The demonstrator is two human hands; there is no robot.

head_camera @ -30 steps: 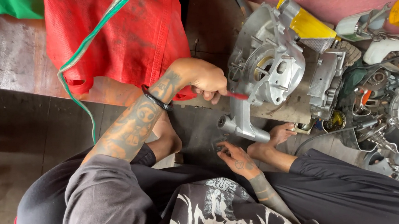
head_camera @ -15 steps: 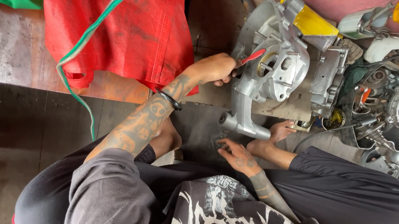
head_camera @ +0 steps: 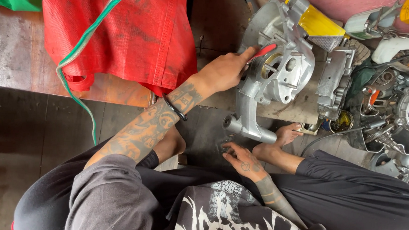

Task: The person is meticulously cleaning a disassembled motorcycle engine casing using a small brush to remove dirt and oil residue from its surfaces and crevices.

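Note:
A silver cast-metal engine casing (head_camera: 281, 73) stands tilted on the floor in front of me. My left hand (head_camera: 225, 72) reaches across to its upper left rim and grips a red-handled tool (head_camera: 264, 51), whose tip lies against the casing. A black band sits on that wrist. My right hand (head_camera: 242, 159) is low on the dark floor just below the casing's tubular end (head_camera: 233, 123), fingers spread and touching the ground by some small parts. It holds nothing that I can see.
A red cloth bag (head_camera: 130, 35) with a green cord (head_camera: 78, 56) lies at the top left. A second casing half (head_camera: 335, 80), a yellow container (head_camera: 318, 25) and several engine parts (head_camera: 395, 105) crowd the right side. My bare foot (head_camera: 285, 135) rests under the casing.
My left hand has moved up and to the right with the red-handled tool, from the casing's left side to its upper rim. The right hand stays on the floor.

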